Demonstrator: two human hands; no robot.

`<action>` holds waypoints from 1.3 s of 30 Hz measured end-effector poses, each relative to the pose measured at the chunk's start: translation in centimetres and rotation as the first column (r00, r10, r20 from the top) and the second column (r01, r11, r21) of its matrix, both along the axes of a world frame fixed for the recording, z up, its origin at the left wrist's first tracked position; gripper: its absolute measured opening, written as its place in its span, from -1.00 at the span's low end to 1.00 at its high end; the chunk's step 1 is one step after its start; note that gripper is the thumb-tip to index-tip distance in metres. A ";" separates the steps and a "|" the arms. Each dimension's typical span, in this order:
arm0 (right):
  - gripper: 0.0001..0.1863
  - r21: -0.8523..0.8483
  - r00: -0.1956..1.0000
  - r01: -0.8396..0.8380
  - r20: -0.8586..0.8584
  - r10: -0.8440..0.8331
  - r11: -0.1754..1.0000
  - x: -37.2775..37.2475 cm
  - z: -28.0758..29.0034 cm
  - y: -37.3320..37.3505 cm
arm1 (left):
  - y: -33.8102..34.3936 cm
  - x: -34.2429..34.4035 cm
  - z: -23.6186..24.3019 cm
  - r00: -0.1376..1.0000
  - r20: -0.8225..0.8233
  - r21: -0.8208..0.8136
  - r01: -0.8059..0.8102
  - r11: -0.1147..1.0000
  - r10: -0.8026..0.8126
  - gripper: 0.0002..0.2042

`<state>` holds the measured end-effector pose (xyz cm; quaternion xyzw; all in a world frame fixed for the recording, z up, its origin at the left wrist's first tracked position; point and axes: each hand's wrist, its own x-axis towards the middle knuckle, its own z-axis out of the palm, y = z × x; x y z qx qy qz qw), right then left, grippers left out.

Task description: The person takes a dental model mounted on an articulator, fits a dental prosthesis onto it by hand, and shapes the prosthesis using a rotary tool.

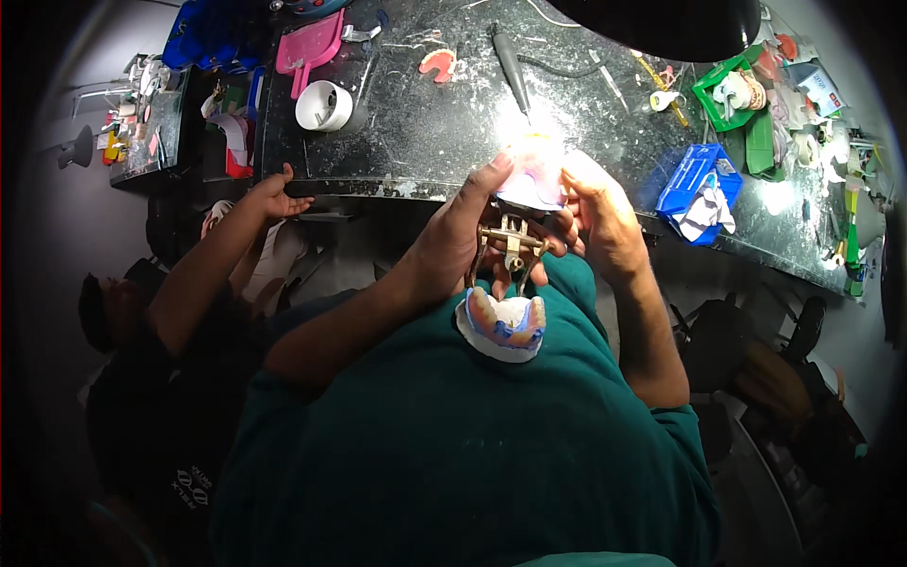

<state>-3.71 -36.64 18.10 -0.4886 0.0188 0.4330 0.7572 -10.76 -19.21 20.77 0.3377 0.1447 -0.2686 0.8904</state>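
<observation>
A brass-coloured dental articulator (513, 239) is held opened out in front of my chest. My left hand (452, 236) is closed round its left side, with the thumb against the far dental model (535, 184). That model is pinkish with a blue-white edge and is partly washed out by the lamp. On the other side my right hand (605, 219) grips the same model's edge, some fingers curled behind the frame. On the articulator's near arm sits a white plaster model (503, 352) carrying a denture (507, 328) with tooth-coloured teeth and blue material around it.
A dark bench (416, 142) lies ahead, carrying a handpiece (511, 71), a red-and-white dental piece (438, 65), a white cup (324, 106) and a pink dustpan (310, 47). Blue (699, 194) and green bins (726, 93) stand right. A lamp (661, 24) overhangs; another person's hand (277, 197) is left.
</observation>
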 end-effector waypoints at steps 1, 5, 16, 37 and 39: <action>-0.73 -0.008 1.000 0.006 0.003 -0.006 1.000 -0.1 0.1 0.1 | 0.0 -0.1 0.1 1.000 -0.002 0.000 0.000 1.000 0.000 -0.26; -0.69 0.013 0.995 -0.091 0.037 0.091 0.996 0.3 -0.6 -0.4 | 0.1 -0.4 -0.1 1.000 -0.016 0.085 -0.019 0.996 0.021 -0.27; -0.46 -0.126 0.983 -0.127 0.117 0.142 0.984 -0.1 0.6 1.3 | -0.6 -0.5 1.6 0.988 -0.042 0.196 -0.138 0.971 0.149 -0.36; -0.45 -0.043 0.976 -0.213 0.032 0.214 0.976 -0.1 -1.7 1.3 | -0.6 -0.8 1.8 0.984 -0.134 0.309 -0.071 0.948 0.117 -0.17; -0.47 -0.005 0.980 -0.199 -0.008 0.199 0.980 -0.1 -1.4 1.4 | -0.6 -0.6 2.1 0.987 -0.118 0.317 -0.066 0.946 0.109 -0.17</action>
